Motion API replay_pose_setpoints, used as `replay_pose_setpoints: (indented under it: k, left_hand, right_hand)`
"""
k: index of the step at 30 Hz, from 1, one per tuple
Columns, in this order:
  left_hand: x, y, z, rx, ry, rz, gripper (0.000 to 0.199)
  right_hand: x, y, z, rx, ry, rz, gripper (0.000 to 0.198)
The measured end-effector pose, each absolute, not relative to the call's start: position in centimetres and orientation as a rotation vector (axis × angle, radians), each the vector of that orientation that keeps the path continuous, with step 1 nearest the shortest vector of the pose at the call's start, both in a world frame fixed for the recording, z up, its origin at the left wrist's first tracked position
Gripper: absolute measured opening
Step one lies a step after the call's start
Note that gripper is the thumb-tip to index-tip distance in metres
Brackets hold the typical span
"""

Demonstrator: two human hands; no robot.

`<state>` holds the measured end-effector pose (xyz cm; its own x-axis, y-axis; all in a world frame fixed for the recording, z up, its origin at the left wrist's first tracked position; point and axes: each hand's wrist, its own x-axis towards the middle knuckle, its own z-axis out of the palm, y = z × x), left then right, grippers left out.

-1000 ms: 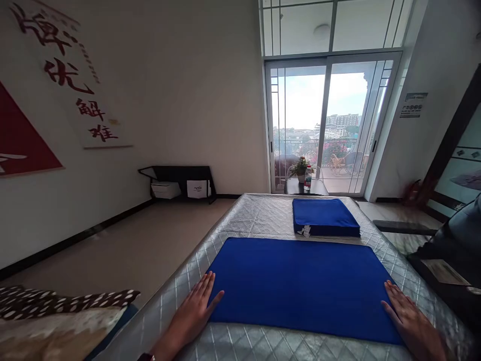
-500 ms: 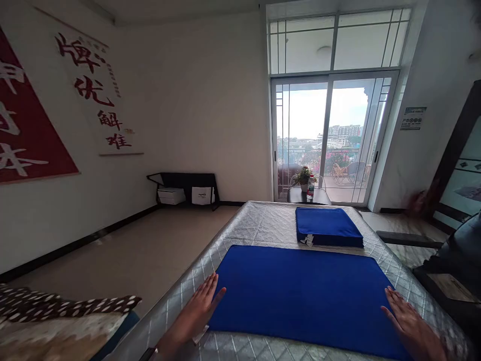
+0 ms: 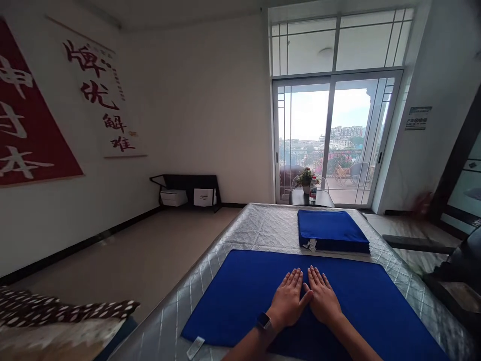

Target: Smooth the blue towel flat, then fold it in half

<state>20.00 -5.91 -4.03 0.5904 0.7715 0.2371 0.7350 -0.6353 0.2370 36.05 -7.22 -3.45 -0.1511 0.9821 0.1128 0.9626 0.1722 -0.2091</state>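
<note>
A flat blue cloth with a white tag at its near left corner lies spread over a silver quilted cover. My left hand, with a dark watch on its wrist, rests flat near the middle of the cloth. Beside it, my right hand also lies flat, fingers stretched forward; the thumbs meet or overlap. Neither hand grips anything. Just beyond the cloth sits a neat stack of folded blue cloths, with white tags at its near left corner.
Past the far edge, a small dark table bears a potted plant and a bottle before glass sliding doors. A black rack stands by the wall. A spotted brown cushion or blanket is at lower left.
Both hands have moved inward from the cloth's left and right edges to its middle, where they lie side by side. The cloth stays spread and the stack stays in place.
</note>
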Motion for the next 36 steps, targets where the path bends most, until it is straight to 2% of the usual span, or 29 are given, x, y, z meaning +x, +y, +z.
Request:
replay_pose_setpoints:
  k: [7, 16, 20, 27, 36]
  left_hand:
    - [19.7, -5.5, -5.0, 2.658, 1.294, 0.463, 0.072]
    - [17.2, -4.7, -4.6, 2.618, 1.467, 0.443, 0.077]
    - [10.6, -3.0, -5.1, 2.556, 1.678, 0.414, 0.076]
    - [-3.6, -1.5, -5.4, 2.304, 2.024, 0.362, 0.082]
    - [-6.1, -0.6, -6.6, 2.271, 2.071, 0.366, 0.072]
  right_hand:
    - [36.7, -6.9, -5.0, -1.85, -2.248, 0.066, 0.069]
    - [37.4, -7.1, -4.2, -1.974, -2.145, 0.177, 0.072]
    - [43.5, -7.5, -6.1, -2.069, -2.059, 0.016, 0.075]
    - [61.2, -10.6, -9.7, -2.046, -1.916, -0.134, 0.077]
    - [65.0, -11.2, -11.7, -2.091, -1.864, -0.235, 0.082]
